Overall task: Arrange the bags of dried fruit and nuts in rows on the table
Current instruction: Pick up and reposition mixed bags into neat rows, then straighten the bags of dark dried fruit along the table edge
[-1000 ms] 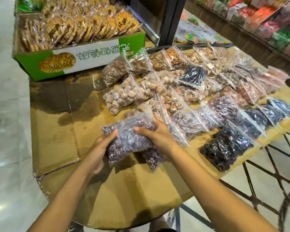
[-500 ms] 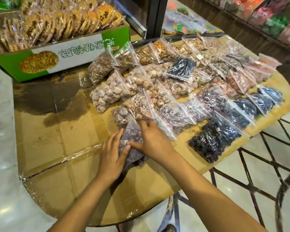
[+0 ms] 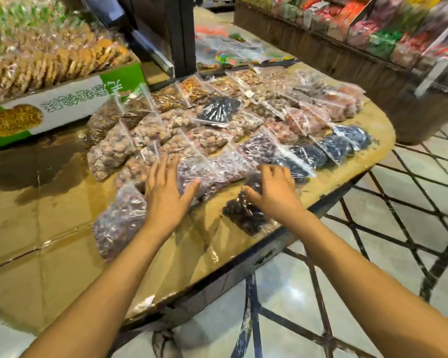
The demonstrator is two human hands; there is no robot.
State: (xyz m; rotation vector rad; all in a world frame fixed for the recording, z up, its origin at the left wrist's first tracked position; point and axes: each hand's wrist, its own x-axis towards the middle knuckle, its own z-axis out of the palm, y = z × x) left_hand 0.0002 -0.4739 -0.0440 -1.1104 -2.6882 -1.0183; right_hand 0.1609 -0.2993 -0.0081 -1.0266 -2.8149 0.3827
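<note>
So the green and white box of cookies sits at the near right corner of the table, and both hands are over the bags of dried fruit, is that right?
Not quite. In the head view the green and white box of cookies sits at the far left of the table. Both the left hand and right hand are over the bags of dried fruit.

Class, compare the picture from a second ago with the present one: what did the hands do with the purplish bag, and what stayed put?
The purplish bag, held up in both hands a second ago, now lies on the table, let go. The left hand hovers open; the right hand has moved right onto a dark fruit bag. The other rows and green box stayed.
</note>
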